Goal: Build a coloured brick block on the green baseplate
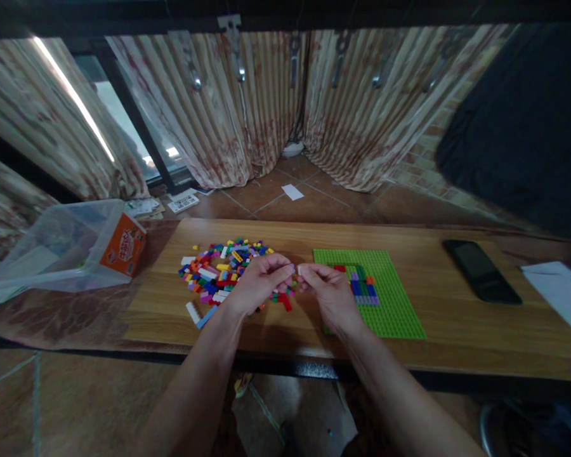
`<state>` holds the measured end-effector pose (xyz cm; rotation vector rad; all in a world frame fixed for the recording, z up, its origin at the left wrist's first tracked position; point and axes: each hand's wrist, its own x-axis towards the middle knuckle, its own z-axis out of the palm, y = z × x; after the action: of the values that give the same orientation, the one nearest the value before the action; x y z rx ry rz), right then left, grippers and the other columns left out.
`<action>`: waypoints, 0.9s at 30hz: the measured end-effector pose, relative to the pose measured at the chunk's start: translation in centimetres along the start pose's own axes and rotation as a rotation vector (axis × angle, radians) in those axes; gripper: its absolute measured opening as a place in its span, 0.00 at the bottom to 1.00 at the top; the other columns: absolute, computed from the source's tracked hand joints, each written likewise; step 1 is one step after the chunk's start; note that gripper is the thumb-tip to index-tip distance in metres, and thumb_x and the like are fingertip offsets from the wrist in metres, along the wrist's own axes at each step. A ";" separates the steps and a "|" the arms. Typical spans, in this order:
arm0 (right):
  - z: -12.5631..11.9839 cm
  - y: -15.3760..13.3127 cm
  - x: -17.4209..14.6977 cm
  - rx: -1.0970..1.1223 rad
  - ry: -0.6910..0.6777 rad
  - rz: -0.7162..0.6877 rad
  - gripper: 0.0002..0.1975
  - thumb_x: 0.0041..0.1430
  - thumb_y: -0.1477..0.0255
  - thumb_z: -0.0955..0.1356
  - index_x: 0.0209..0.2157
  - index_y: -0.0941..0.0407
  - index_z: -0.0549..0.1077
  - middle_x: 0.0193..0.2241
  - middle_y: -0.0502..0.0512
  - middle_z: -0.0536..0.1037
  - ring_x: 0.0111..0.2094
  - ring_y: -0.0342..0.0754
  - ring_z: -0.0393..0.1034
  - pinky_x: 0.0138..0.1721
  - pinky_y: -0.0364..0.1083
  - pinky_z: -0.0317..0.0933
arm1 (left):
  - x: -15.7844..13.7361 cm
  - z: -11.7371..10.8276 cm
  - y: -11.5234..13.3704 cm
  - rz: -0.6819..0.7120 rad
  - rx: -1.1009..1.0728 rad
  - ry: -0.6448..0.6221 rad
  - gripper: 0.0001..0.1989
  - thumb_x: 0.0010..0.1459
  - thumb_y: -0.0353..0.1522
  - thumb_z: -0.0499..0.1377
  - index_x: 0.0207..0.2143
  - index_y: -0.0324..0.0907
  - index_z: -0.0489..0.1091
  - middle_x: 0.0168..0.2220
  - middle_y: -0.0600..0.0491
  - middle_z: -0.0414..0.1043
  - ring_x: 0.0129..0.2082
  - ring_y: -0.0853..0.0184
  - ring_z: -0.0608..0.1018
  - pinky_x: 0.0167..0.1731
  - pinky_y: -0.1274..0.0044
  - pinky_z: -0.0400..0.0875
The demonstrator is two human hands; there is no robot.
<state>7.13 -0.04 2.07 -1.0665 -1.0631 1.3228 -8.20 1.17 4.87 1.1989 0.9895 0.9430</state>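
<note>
My left hand [261, 279] is in a pinch at the right edge of a pile of loose toy bricks [223, 274]. A small purple brick [292, 268] shows at its fingertips. Close beside it, my right hand [330, 292] pinches a small white brick [300, 270]. The two sets of fingertips almost meet, and I cannot tell whether the bricks touch. Partly behind my right hand lies a green baseplate [396, 304]. Rows of blue, purple, green, red and orange bricks [364, 289] stand on it, some of them hidden by the hand.
A black phone [480, 271] lies on the wooden table [276, 343] to the right, with white paper [559, 295] beyond it. At the left stands a clear plastic bin [76, 244] with an orange label. Long white and light blue bricks [207, 316] lie at the pile's near edge.
</note>
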 end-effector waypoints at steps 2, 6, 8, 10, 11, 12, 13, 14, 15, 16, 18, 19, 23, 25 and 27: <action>-0.2 0.2 0.0 -0.249 0.013 -0.087 0.10 0.54 0.64 0.69 0.29 0.56 0.78 0.25 0.52 0.78 0.27 0.45 0.68 0.32 0.45 0.62 | 0.0 -0.7 0.2 -0.021 -0.011 0.044 0.15 0.51 0.40 0.64 0.29 0.36 0.69 0.24 0.56 0.70 0.21 0.76 0.71 0.24 0.83 0.65; -0.2 0.6 0.0 -0.756 -0.030 -0.220 0.09 0.58 0.70 0.66 0.30 0.55 0.78 0.31 0.54 0.79 0.33 0.48 0.72 0.38 0.46 0.62 | 0.2 -1.7 0.4 -0.061 -0.027 0.143 0.16 0.49 0.40 0.66 0.32 0.37 0.70 0.26 0.55 0.74 0.24 0.73 0.74 0.28 0.80 0.70; 0.0 0.9 -0.1 -0.869 -0.066 -0.237 0.09 0.58 0.72 0.65 0.29 0.55 0.78 0.31 0.55 0.79 0.34 0.48 0.72 0.39 0.46 0.62 | 0.2 -1.9 0.3 -0.076 -0.017 0.167 0.16 0.47 0.40 0.67 0.33 0.37 0.71 0.26 0.55 0.74 0.24 0.73 0.75 0.28 0.80 0.70; 0.3 1.2 0.0 -0.868 -0.097 -0.235 0.08 0.58 0.74 0.65 0.32 0.55 0.78 0.33 0.55 0.80 0.35 0.48 0.73 0.40 0.45 0.63 | 0.3 -1.9 0.3 -0.088 0.002 0.163 0.17 0.46 0.40 0.67 0.32 0.37 0.71 0.25 0.55 0.74 0.24 0.73 0.75 0.27 0.80 0.70; 0.5 1.4 0.0 -0.842 -0.107 -0.234 0.08 0.58 0.74 0.65 0.35 0.55 0.77 0.34 0.55 0.80 0.35 0.48 0.73 0.40 0.45 0.63 | 0.3 -1.8 0.2 -0.092 0.010 0.157 0.17 0.45 0.40 0.68 0.32 0.37 0.71 0.25 0.55 0.74 0.24 0.73 0.74 0.27 0.80 0.69; 0.6 1.5 0.0 -0.810 -0.112 -0.237 0.09 0.58 0.74 0.65 0.38 0.55 0.77 0.35 0.55 0.80 0.35 0.48 0.74 0.40 0.45 0.64 | 0.3 -1.8 0.2 -0.095 0.016 0.149 0.17 0.45 0.40 0.68 0.31 0.37 0.71 0.25 0.55 0.74 0.24 0.73 0.74 0.27 0.80 0.69; 0.7 1.5 0.0 -0.777 -0.114 -0.244 0.10 0.58 0.74 0.65 0.40 0.54 0.77 0.36 0.55 0.80 0.36 0.48 0.74 0.41 0.46 0.65 | 0.3 -1.8 0.2 -0.097 0.020 0.144 0.16 0.45 0.40 0.68 0.31 0.37 0.71 0.25 0.55 0.74 0.24 0.73 0.74 0.27 0.80 0.69; 0.7 1.5 0.0 -0.750 -0.107 -0.254 0.11 0.59 0.74 0.65 0.41 0.54 0.76 0.37 0.55 0.80 0.36 0.48 0.74 0.41 0.46 0.65 | 0.4 -1.7 0.2 -0.098 0.024 0.137 0.16 0.45 0.40 0.68 0.30 0.37 0.71 0.25 0.55 0.74 0.24 0.73 0.74 0.28 0.80 0.69; 0.7 1.4 0.0 -0.726 -0.090 -0.265 0.11 0.59 0.73 0.65 0.42 0.54 0.76 0.37 0.54 0.80 0.36 0.48 0.74 0.41 0.46 0.65 | 0.4 -1.7 0.2 -0.100 0.029 0.131 0.17 0.45 0.40 0.68 0.30 0.37 0.71 0.25 0.54 0.74 0.24 0.73 0.74 0.28 0.80 0.69; 0.7 1.3 -0.1 -0.700 -0.068 -0.277 0.12 0.60 0.72 0.64 0.43 0.54 0.75 0.37 0.54 0.80 0.36 0.48 0.74 0.41 0.47 0.66 | 0.4 -1.7 0.2 -0.104 0.035 0.123 0.17 0.45 0.41 0.68 0.31 0.37 0.72 0.25 0.54 0.74 0.24 0.73 0.74 0.28 0.80 0.69; 0.5 1.0 -0.2 -0.633 -0.042 -0.300 0.13 0.60 0.71 0.64 0.46 0.54 0.74 0.37 0.55 0.79 0.36 0.47 0.74 0.42 0.47 0.66 | 0.4 -1.6 0.1 -0.125 0.046 0.091 0.17 0.45 0.41 0.67 0.31 0.37 0.72 0.26 0.54 0.74 0.25 0.72 0.74 0.28 0.80 0.69; 0.4 0.7 -0.3 -0.595 -0.047 -0.310 0.14 0.61 0.70 0.64 0.47 0.54 0.73 0.38 0.55 0.79 0.37 0.47 0.74 0.42 0.47 0.66 | 0.3 -1.5 0.1 -0.142 0.046 0.063 0.17 0.46 0.41 0.67 0.31 0.37 0.72 0.26 0.53 0.74 0.25 0.73 0.74 0.28 0.80 0.69; 0.0 -0.2 -0.7 -0.510 -0.105 -0.356 0.12 0.61 0.70 0.65 0.46 0.53 0.74 0.40 0.54 0.78 0.41 0.46 0.73 0.44 0.46 0.66 | 0.3 -0.9 -0.3 -0.213 -0.033 -0.068 0.16 0.48 0.40 0.66 0.32 0.36 0.71 0.26 0.54 0.74 0.24 0.74 0.74 0.28 0.81 0.68; -0.6 -0.8 -0.7 -0.499 -0.118 -0.367 0.11 0.61 0.70 0.65 0.44 0.52 0.75 0.39 0.53 0.78 0.40 0.46 0.73 0.43 0.46 0.66 | 0.4 -0.5 -0.6 -0.229 -0.099 -0.095 0.16 0.48 0.40 0.67 0.33 0.36 0.71 0.26 0.54 0.73 0.24 0.74 0.74 0.27 0.81 0.68; -1.6 -1.5 -0.6 -0.532 -0.126 -0.381 0.09 0.61 0.69 0.66 0.42 0.52 0.76 0.36 0.53 0.77 0.38 0.46 0.72 0.41 0.46 0.66 | 0.5 0.2 -0.8 -0.232 -0.149 -0.100 0.16 0.48 0.40 0.66 0.33 0.36 0.71 0.26 0.53 0.73 0.24 0.73 0.74 0.27 0.81 0.68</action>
<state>9.05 -0.61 3.23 -1.0948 -1.6786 0.8238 -7.79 1.48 4.08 0.9736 0.9386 0.7524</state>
